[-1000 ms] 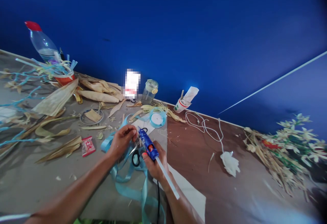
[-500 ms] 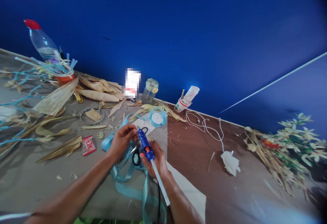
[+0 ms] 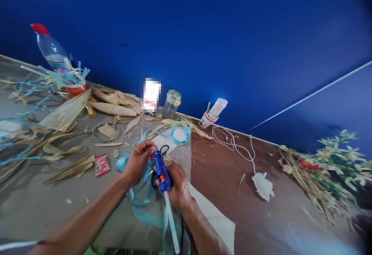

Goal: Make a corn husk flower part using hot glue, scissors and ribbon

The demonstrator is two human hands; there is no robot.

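Observation:
A blue hot glue gun [image 3: 161, 169] is gripped in my right hand [image 3: 178, 187], its nozzle pointing away from me. From its back end sticks a long pale glue stick [image 3: 172, 222]. My left hand [image 3: 141, 157] is closed in a pinch close by the nozzle; what sits between its fingertips is too small to make out. Beneath both hands, light blue ribbon [image 3: 147, 212] lies in loose loops. Black-handled scissors [image 3: 164, 149] rest on the table under the glue gun, partly covered by it. The ribbon's spool [image 3: 180, 134] lies just beyond.
Dried corn husks [image 3: 114, 108] and a red candy packet [image 3: 102, 165] lie left. A red-capped bottle [image 3: 52, 49], a clear jar [image 3: 171, 104] and a paper cup [image 3: 207, 119] stand along the blue wall. A white cable [image 3: 232, 142] and artificial flowers [image 3: 334, 162] are right.
The glue gun has turned in my right hand, its glue stick swinging left and toward me. My left hand keeps its pinch near the nozzle.

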